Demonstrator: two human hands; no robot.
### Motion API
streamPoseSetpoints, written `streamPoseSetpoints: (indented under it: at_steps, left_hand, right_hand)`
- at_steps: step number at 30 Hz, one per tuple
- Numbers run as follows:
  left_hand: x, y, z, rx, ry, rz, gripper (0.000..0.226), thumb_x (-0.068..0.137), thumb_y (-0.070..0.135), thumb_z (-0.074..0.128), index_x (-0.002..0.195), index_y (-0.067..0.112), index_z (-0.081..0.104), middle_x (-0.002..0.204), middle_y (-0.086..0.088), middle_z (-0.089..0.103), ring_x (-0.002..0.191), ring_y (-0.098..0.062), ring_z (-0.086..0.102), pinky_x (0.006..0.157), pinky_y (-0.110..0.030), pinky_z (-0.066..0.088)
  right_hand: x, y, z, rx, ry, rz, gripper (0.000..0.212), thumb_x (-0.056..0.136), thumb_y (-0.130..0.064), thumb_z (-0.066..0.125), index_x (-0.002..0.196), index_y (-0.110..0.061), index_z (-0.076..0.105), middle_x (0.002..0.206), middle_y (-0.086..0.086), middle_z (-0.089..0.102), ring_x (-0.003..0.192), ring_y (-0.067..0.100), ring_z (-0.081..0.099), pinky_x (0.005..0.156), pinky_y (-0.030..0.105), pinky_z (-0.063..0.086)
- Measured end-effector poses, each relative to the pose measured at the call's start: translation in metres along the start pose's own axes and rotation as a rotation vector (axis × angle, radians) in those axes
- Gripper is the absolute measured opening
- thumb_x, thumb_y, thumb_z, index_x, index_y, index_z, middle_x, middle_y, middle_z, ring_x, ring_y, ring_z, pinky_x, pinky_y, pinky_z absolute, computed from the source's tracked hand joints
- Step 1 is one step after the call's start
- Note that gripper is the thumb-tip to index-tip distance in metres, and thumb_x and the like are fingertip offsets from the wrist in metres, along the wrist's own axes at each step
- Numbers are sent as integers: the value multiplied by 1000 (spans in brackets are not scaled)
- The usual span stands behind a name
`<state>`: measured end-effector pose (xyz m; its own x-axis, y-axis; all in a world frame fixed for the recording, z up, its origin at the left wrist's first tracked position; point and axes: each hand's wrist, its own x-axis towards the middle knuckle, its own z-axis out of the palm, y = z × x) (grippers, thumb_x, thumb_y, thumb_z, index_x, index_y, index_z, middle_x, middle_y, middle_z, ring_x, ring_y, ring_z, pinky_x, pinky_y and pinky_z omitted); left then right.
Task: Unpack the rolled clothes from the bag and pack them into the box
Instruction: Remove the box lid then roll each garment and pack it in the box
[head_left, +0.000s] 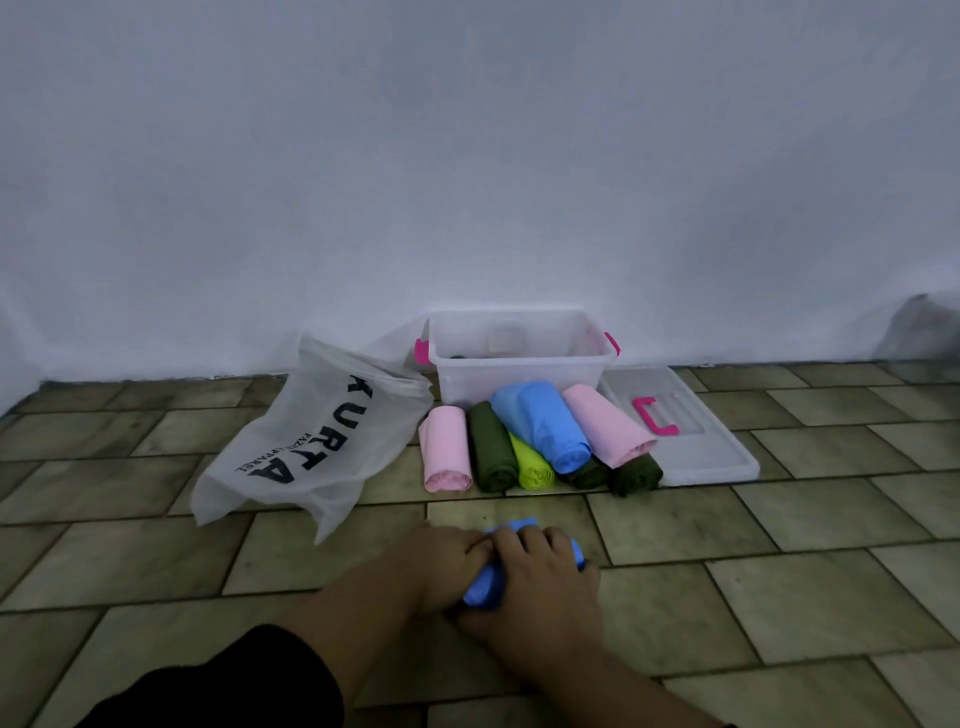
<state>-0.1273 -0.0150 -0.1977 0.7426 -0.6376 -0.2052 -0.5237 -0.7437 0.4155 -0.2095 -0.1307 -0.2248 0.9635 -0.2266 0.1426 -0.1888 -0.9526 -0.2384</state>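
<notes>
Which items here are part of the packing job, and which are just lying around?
Job: white bag; clear box; box lid; rolled clothes on the floor; blue roll under left hand and right hand.
Lying about: blurred grey object, far right.

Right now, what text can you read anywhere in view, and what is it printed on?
"KURTA": large black letters on the white bag, lying on the floor; the first letter is partly hidden by a fold.
Smaller black line beside it on the same bag: too blurred to read with confidence.
Clear box, its lid and the rolled clothes: no text visible.
</notes>
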Motion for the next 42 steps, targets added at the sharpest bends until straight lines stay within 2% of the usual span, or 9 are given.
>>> streamPoseSetpoints:
  at_steps: [8, 12, 15, 20, 23, 28, 33, 37, 42]
  left_hand:
    - [2, -1, 0, 61, -77, 10, 41, 102, 33, 27, 138, 28, 47, 140, -2, 52, 125, -20, 49, 106, -30, 33]
    - [4, -1, 0, 140, -115, 0, 45, 101, 35, 28, 145, 30, 37, 151, 3, 39, 136, -17, 38, 115, -39, 21]
    - [6, 2, -1, 188, -115, -6, 46, 101, 35, 27, 145, 27, 36, 152, 2, 38, 136, -18, 38, 115, -39, 22]
    - [0, 6, -1, 83, 106, 59, 41, 92, 38, 46, 131, 28, 50, 136, 3, 51, 122, -16, 49, 99, -28, 38]
    - [-5, 9, 3, 57, 38, 17, 43, 85, 44, 52, 125, 30, 48, 127, 2, 55, 112, -19, 55, 92, -32, 44]
    - [6, 8, -3, 88, -10, -66, 39, 93, 35, 47, 129, 21, 49, 130, -5, 56, 115, -24, 55, 93, -33, 43]
    - [13, 7, -13, 110, -71, -99, 40, 95, 35, 43, 132, 21, 51, 133, -8, 55, 117, -25, 53, 92, -30, 40]
    - [11, -1, -13, 172, 127, -315, 46, 91, 49, 41, 129, 24, 52, 131, -8, 49, 114, -26, 51, 92, -35, 43]
    - [10, 14, -5, -284, 192, -526, 63, 90, 31, 55, 143, 9, 29, 141, -17, 37, 123, -31, 47, 98, -34, 42]
  right_hand:
    - [9, 11, -21, -29, -232, -146, 73, 55, -72, 50, 118, -36, 41, 122, -8, 50, 116, 22, 43, 88, 43, 35]
    - [20, 29, -45, 99, -366, -162, 43, 73, -29, 60, 113, -27, 43, 113, 3, 58, 106, 25, 55, 86, 34, 43]
    - [29, 36, -54, 76, -410, -218, 37, 76, -16, 58, 109, -28, 47, 115, -1, 61, 105, 22, 56, 85, 32, 39]
    - [43, 39, -58, 74, -468, -255, 36, 76, -15, 60, 108, -32, 53, 115, -5, 62, 105, 18, 58, 78, 25, 35]
    - [51, 39, -58, 117, -509, -267, 38, 78, -14, 64, 112, -28, 57, 119, -5, 62, 108, 17, 57, 81, 23, 40]
    - [62, 35, -60, 69, -440, -324, 42, 85, -23, 60, 127, -27, 57, 128, 2, 58, 117, 22, 52, 97, 30, 43]
    - [53, 39, -50, 43, -318, -427, 45, 74, -30, 64, 118, -28, 51, 117, -2, 58, 106, 20, 55, 85, 28, 43]
    - [58, 36, -46, 30, -311, -358, 43, 76, -37, 61, 118, -31, 53, 114, -3, 63, 102, 20, 58, 82, 28, 46]
    - [57, 28, -39, 95, -336, -117, 39, 78, -44, 61, 109, -20, 60, 109, 6, 66, 100, 24, 60, 77, 29, 45]
